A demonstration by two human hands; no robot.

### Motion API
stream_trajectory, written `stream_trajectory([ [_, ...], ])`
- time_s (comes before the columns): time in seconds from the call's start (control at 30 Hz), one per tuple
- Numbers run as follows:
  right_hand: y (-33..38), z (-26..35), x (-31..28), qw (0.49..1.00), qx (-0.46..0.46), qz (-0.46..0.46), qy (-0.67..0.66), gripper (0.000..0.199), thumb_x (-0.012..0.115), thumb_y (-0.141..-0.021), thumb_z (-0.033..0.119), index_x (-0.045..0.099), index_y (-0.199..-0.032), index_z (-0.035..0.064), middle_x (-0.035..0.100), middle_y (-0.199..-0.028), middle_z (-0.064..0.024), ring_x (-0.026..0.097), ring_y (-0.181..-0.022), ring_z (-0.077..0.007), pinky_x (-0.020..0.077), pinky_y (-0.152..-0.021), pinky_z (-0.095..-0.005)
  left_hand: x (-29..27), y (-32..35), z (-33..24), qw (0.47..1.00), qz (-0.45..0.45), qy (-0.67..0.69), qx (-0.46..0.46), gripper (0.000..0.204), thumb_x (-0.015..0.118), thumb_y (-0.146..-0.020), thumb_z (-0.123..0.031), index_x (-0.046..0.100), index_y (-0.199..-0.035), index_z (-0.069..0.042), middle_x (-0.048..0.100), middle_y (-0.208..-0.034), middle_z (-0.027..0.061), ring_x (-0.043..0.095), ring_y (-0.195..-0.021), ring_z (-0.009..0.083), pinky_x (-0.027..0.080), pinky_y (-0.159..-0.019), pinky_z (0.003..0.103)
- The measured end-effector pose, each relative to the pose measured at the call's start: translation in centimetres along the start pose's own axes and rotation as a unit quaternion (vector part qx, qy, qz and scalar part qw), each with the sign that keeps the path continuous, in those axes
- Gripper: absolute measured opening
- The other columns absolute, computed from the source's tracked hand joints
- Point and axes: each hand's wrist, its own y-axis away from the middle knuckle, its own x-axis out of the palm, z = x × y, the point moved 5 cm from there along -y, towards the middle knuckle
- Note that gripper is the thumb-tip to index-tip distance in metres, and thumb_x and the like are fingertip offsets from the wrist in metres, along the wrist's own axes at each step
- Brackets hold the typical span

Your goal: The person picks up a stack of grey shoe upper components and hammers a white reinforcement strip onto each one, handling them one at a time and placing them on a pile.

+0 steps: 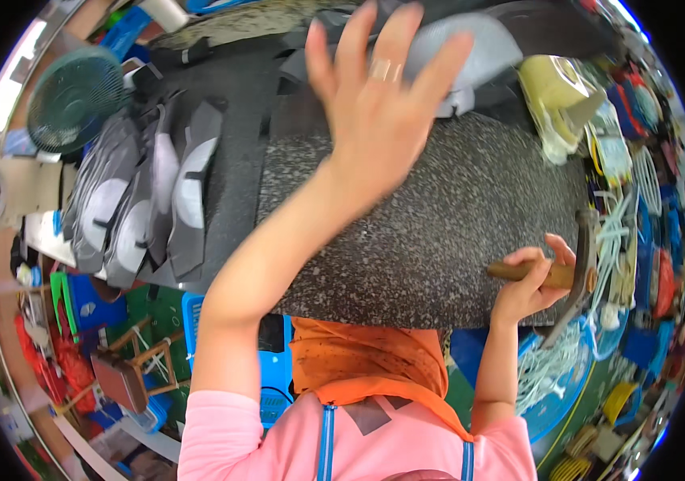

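My left hand [378, 112] reaches far out over the speckled dark work slab [439, 216]. Its fingers are spread, one wears a ring, and nothing is held. Just beyond and partly behind the fingers lie grey flat pieces [483, 48], one with a pale curved panel. At the slab's right edge, my right hand [528, 293] is wrapped round the wooden handle of a hammer [585, 272], whose long metal head points outward. On the left, several dark grey flat pieces [190, 192] with pale rounded panels lie side by side in an overlapping row.
A stained yellowish container [555, 100] stands at the slab's far right corner. Pale cords [611, 240] hang at the right, some gathered in a blue basin [555, 385]. A green fan [76, 99] is at the far left. A small wooden stool [126, 377] stands at lower left.
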Motion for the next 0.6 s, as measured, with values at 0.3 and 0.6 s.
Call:
stream_trajectory([
  [0.3, 0.0, -2.3, -0.9, 0.996, 0.059, 0.059, 0.016, 0.028, 0.050, -0.099, 0.007, 0.052, -0.125, -0.0034, 0.051, -0.074, -0.0039, 0.042, -0.051, -0.0060, 0.0364, -0.046, -0.0233, -2.4, 2.9, 18.1, 0.879, 0.296, -0.339, -0.158, 0.054, 0.079, -0.071, -0.038, 0.060, -0.108, -0.004, 0.065, -0.106, 0.0130, 0.061, -0.100, 0.0333, 0.048, -0.082, 0.048],
  [0.6, 1.7, -4.8, -2.3, 0.960, 0.199, 0.148, 0.133, 0.027, 0.064, -0.091, 0.007, 0.063, -0.117, -0.0003, 0.067, -0.112, -0.0092, 0.063, -0.094, -0.0126, 0.0506, -0.079, -0.0275, -17.0, 2.5, 23.2, 0.878, 0.319, -0.044, -0.353, 0.034, 0.067, -0.084, -0.017, 0.062, -0.115, -0.002, 0.067, -0.097, 0.0161, 0.064, -0.082, 0.0288, 0.050, -0.076, 0.035],
])
